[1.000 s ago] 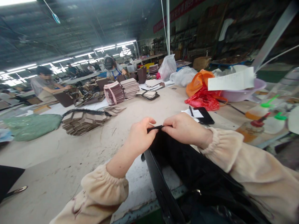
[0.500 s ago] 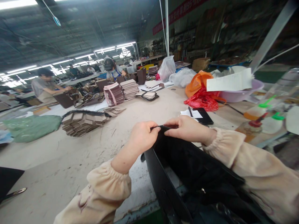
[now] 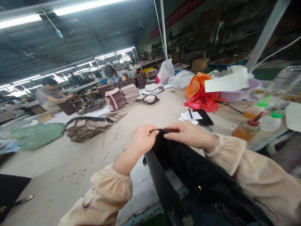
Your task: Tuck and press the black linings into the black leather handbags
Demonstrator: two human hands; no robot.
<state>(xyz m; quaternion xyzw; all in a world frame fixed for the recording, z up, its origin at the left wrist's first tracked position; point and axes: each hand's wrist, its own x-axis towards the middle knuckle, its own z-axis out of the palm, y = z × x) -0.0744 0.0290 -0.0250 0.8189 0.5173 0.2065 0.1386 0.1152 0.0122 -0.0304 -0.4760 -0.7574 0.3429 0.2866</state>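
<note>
A black bag (image 3: 162, 179) hangs at the front edge of the table, its mouth gaping so that the dark lining shows. My left hand (image 3: 144, 138) pinches the rim at the bag's far corner between thumb and fingers. Close beside it, my right hand (image 3: 188, 134) grips the same rim, thumb on the inner side and fingers over the outer side. A small metal fitting (image 3: 199, 188) glints on the lining. The lower part of the bag runs out of view.
Stacked brown pieces (image 3: 87, 128) and a green plastic bag (image 3: 39, 136) lie left. A black phone-like object (image 3: 204, 116) rests beyond my right hand. Bottles of amber liquid (image 3: 245, 130) and a lilac basin (image 3: 240, 94) stand right. Two people (image 3: 48, 94) work farther back.
The view has shifted slightly, so the table's contents appear moved a little. Both hands keep their hold on the bag's rim with almost no visible movement.
</note>
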